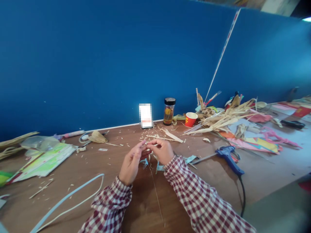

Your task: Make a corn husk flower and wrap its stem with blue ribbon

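Above the table (80,168), hands (130,165) (164,152) half curled, fingertips (150,147) close; anything held indistinct.

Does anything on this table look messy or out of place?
Yes. Pale scraps lie strewn over the brown tabletop beyond the left hand and right hand, like litter. At right, dry strips and coloured paper sprawl in a jumbled heap. It looks untidy, but I see no spilled liquid.
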`<state>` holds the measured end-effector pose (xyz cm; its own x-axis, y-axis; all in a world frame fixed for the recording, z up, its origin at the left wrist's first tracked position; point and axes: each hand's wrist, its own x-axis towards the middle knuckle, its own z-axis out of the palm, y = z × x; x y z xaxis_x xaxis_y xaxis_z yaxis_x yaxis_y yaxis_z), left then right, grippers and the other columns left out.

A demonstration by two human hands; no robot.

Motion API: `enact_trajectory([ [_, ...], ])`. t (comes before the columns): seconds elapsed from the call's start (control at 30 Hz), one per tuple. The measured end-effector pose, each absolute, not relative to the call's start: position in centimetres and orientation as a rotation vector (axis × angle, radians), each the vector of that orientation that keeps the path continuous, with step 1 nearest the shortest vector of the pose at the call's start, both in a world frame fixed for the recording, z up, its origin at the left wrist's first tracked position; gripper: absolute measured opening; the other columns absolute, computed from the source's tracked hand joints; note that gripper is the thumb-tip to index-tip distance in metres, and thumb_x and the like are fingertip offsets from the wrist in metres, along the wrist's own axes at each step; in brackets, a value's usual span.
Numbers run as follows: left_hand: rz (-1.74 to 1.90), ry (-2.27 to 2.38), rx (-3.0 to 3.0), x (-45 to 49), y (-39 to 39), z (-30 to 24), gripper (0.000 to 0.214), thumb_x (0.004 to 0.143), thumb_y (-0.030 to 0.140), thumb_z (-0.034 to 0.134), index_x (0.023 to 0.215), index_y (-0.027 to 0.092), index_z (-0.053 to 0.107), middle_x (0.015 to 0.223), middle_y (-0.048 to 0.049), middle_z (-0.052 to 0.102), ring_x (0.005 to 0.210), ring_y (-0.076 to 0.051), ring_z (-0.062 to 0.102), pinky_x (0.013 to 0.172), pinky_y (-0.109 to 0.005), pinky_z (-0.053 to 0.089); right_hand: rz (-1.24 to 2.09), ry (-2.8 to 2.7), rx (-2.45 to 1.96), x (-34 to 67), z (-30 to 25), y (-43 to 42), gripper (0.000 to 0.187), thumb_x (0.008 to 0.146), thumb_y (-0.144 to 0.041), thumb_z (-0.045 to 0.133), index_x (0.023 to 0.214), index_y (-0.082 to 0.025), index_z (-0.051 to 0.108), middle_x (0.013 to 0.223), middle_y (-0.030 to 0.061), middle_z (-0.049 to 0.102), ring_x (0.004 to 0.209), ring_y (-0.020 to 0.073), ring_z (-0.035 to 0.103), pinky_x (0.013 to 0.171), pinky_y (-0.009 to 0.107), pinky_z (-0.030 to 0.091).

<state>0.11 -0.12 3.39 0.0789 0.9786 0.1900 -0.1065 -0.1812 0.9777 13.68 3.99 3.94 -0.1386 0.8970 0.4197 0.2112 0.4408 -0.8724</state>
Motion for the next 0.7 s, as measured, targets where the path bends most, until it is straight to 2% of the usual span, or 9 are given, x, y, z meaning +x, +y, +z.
enact_trajectory([
  [0.07,1.364,1.151,1.528,0.3,-0.4,3.4,0.048,0.083,0.039,0.044,0.126,0.019,0.044,0.109,-0.0097,0.063,0.092,-0.022,0.062,0.081,-0.034,0.048,0.797,-1.496,-1.087,14.4,4.3,4.6,0.024,0.078,-0.038,0.051,0.075,-0.017,0.062,0.068,0.0021,0.065,0.061,0.0147,0.059,0.058,0.026,0.046],
  [0.2,1.427,1.699,1.836,-0.3,-0.3,3.4,0.042,0.078,0.034,0.051,0.119,0.023,0.052,0.075,-0.0025,0.069,0.073,-0.019,0.065,0.073,-0.031,0.049,0.465,-1.454,-1.430,17.5,5.8,6.7,0.038,0.079,-0.047,0.046,0.065,-0.014,0.060,0.056,0.0023,0.059,0.053,0.0152,0.055,0.052,0.026,0.042],
  [0.27,1.484,1.853,1.919,-0.8,0.1,3.3,0.049,0.077,0.032,0.053,0.124,0.023,0.047,0.086,-0.0046,0.069,0.083,-0.021,0.063,0.081,-0.034,0.046,0.331,-1.660,-1.480,19.5,6.6,7.7,0.026,0.074,-0.040,0.055,0.079,-0.016,0.062,0.071,0.0038,0.063,0.066,0.0176,0.059,0.061,0.029,0.044],
  [0.33,1.530,1.872,2.021,-1.3,0.6,3.2,0.052,0.074,0.031,0.056,0.124,0.020,0.047,0.102,-0.0085,0.066,0.095,-0.023,0.059,0.093,-0.039,0.038,0.211,-1.858,-1.509,21.3,7.3,8.3,0.037,0.066,-0.032,0.065,0.100,-0.018,0.058,0.092,0.0062,0.063,0.082,0.0199,0.059,0.071,0.030,0.043],
  [0.37,1.528,1.852,2.062,-1.5,0.8,3.2,0.046,0.075,0.031,0.055,0.119,0.019,0.052,0.102,-0.0085,0.066,0.094,-0.023,0.060,0.097,-0.040,0.034,0.160,-1.916,-1.548,22.0,7.6,8.4,0.041,0.067,-0.031,0.065,0.104,-0.019,0.056,0.096,0.0070,0.062,0.086,0.0204,0.058,0.073,0.031,0.042],
  [0.43,1.480,1.799,2.088,-1.6,0.9,3.0,0.029,0.078,0.030,0.051,0.104,0.021,0.062,0.085,-0.0041,0.070,0.078,-0.020,0.064,0.100,-0.043,0.029,0.084,-1.979,-1.676,23.1,7.9,8.1,0.028,0.076,-0.037,0.055,0.097,-0.020,0.060,0.088,0.0074,0.064,0.081,0.0209,0.059,0.071,0.031,0.041],
  [0.5,1.463,1.778,2.038,-1.4,0.9,2.8,0.025,0.080,0.030,0.049,0.098,0.022,0.064,0.069,0.0004,0.070,0.064,-0.017,0.064,0.098,-0.044,0.032,0.068,-2.091,-1.753,23.6,7.7,7.3,0.030,0.081,-0.043,0.046,0.082,-0.020,0.064,0.075,0.0066,0.064,0.073,0.0209,0.059,0.066,0.031,0.040],
  [0.57,1.507,1.786,1.984,-1.1,0.7,2.8,0.030,0.079,0.031,0.051,0.106,0.021,0.060,0.071,0.0002,0.070,0.068,-0.017,0.064,0.094,-0.041,0.037,0.123,-2.252,-1.744,23.5,6.9,6.4,0.028,0.078,-0.045,0.049,0.073,-0.021,0.065,0.072,0.0057,0.064,0.071,0.0208,0.058,0.064,0.030,0.039],
  [0.7,1.550,1.778,2.062,-0.7,0.5,2.9,0.039,0.076,0.028,0.055,0.114,0.020,0.054,0.083,-0.0027,0.070,0.082,-0.019,0.063,0.087,-0.038,0.042,0.340,-2.346,-1.772,22.6,4.5,5.7,0.016,0.070,-0.034,0.060,0.068,-0.019,0.063,0.075,0.0075,0.064,0.074,0.0222,0.058,0.061,0.030,0.038],
])
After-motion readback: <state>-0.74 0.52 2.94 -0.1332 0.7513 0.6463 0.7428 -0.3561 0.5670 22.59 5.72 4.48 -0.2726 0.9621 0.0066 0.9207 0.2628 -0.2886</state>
